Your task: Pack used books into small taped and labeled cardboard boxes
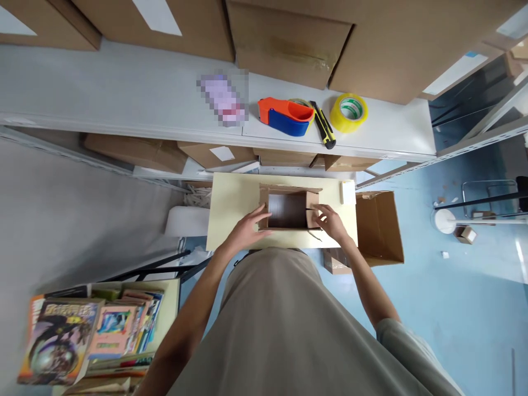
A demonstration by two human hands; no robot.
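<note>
Small open box (289, 209) in the middle of a pale tabletop (231, 203), dark inside, flaps up on the far and right sides. Left hand (249, 228) laid against the box's near left corner, fingers (260, 212) stretched out almost flat and slightly spread, thumb along the near wall; touching the cardboard, not wrapped around it. Right hand (330, 223) at the box's right end, fingers (320, 210) bent and drawn narrow, pinching the right flap near its top edge; exact grip on the flap hard to tell at this size. Both forearms reaching forward over a beige shirt that fills the lower middle of the view. White pad (348, 192) at the tabletop's far right corner, well apart from the box. Larger open carton (379, 225) just beside the tabletop's right edge, on a blue floor. Shelf (124, 104) beyond the tabletop, with a tape gun (285, 115), a knife (323, 125) just right of it, and a yellow tape roll (348, 111) next to the knife. Big cartons stacked behind those. Comics (86, 330) piled on a low stand at lower left.
</note>
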